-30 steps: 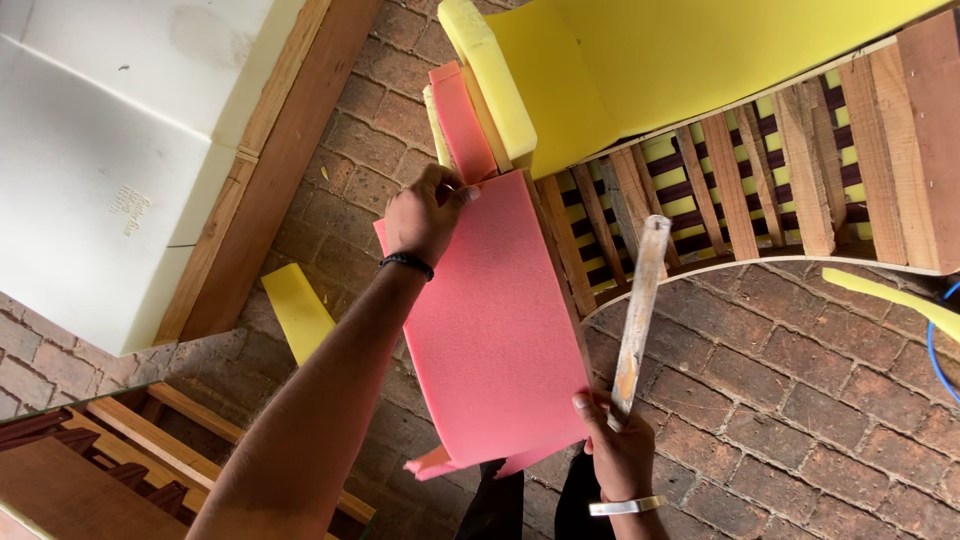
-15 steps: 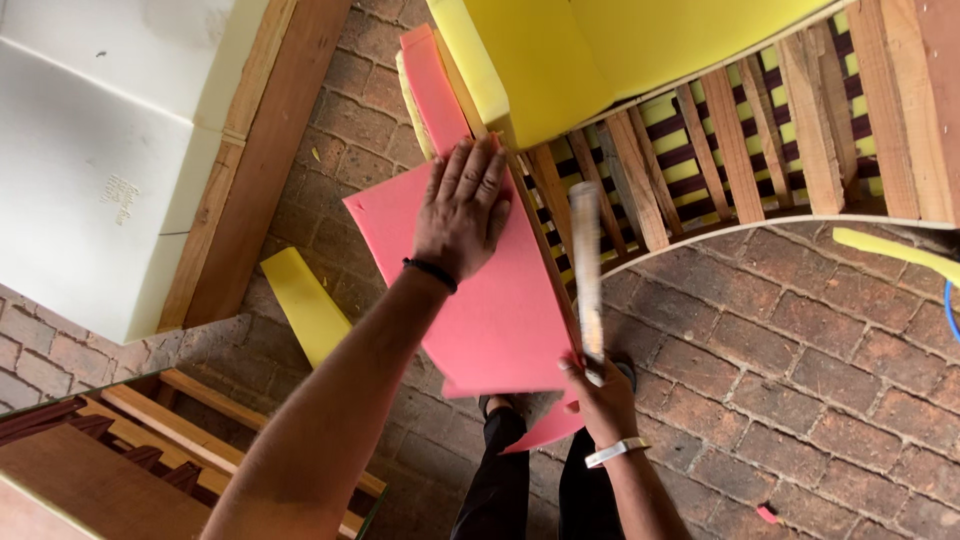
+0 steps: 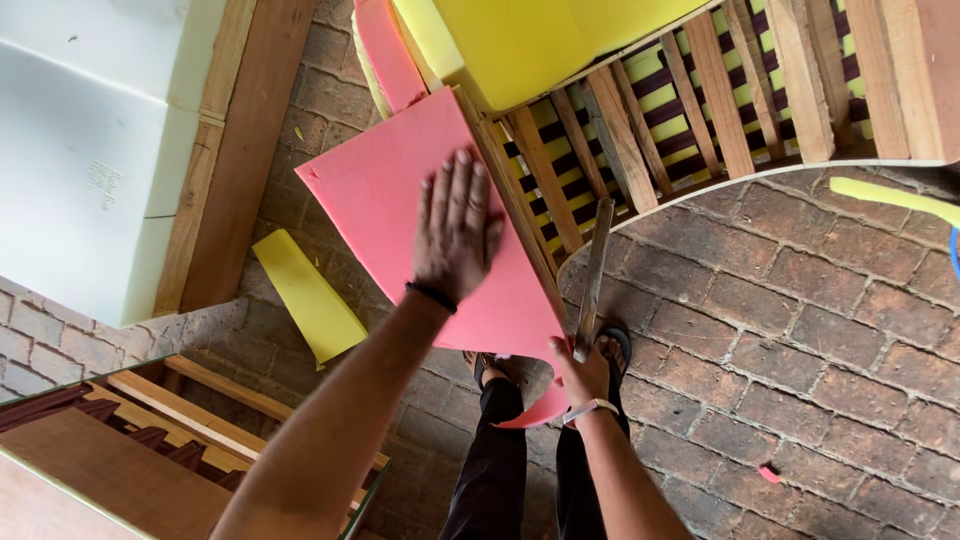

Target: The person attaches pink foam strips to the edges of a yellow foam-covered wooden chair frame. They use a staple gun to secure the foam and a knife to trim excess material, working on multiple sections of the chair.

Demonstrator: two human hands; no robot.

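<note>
The left hand (image 3: 458, 225) lies flat, fingers spread wide, on a pink foam sheet (image 3: 400, 210) that leans against the slatted wooden frame (image 3: 700, 110); the sheet is smooth, thin and angular, its lower corner curling by the right hand (image 3: 580, 375), which grips a long tool (image 3: 592, 275). Thick yellow foam (image 3: 520, 40) sits atop the frame, a yellow offcut (image 3: 308, 297) lies on the brick floor (image 3: 780, 330), and a white foam slab (image 3: 80, 150) rests at left.

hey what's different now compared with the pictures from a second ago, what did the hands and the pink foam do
The left hand let go of the pink foam sheet's top edge and now lies flat, fingers spread, on its face. The sheet swung from hanging upright to leaning on the wooden slatted frame. The right hand kept its grip on the long tool and the sheet's lower edge. The yellow foam strip stayed on the bricks.
</note>
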